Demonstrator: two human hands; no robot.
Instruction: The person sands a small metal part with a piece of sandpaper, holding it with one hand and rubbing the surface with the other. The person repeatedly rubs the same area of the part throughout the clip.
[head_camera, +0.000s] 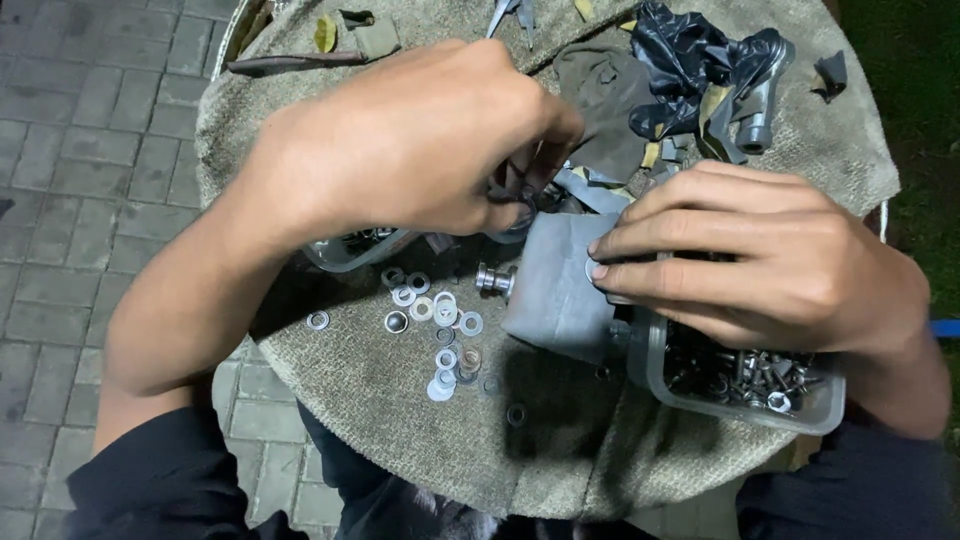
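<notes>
**A:** Start from the near edge. What lies closest?

**B:** The round work surface draped in coarse burlap cloth (420, 440). On it, slightly left of centre, lies a scatter of flat steel washers (432, 318), some overlapping, one stray ring off to the left. At the near right stands a clear plastic tub (655, 375) holding bolts and nuts (745, 378).

**A:** And the hands?

**B:** The right hand (770, 260) lies across that tub's far edge, fingers pressed together and flat onto a grey rubber sheet (555, 290), pinning it down. A small metal spool-shaped fitting (493, 279) pokes out at the sheet's left edge, touching it. The left hand (420, 140) hovers just beyond, fingers bunched toward something small at the sheet's top edge; the knuckles hide the fingertips, so I cannot tell whether it is pinched shut or on what.

**A:** Which step would you call it?

**B:** By my reading, fitting or picking small hardware at the rubber piece while the other hand steadies it. The next move seems to call for a fine pinch and for the right hand's pressure to hold, since the sheet curls.

**A:** Farther back?

**B:** A second clear container (345, 252) half under the left wrist, then crumpled black plastic (685, 55), a grey metal part (760, 105), olive cloth scraps and dry leaves (326, 34). Paving bricks (70, 150) lie beyond on the left.
</notes>
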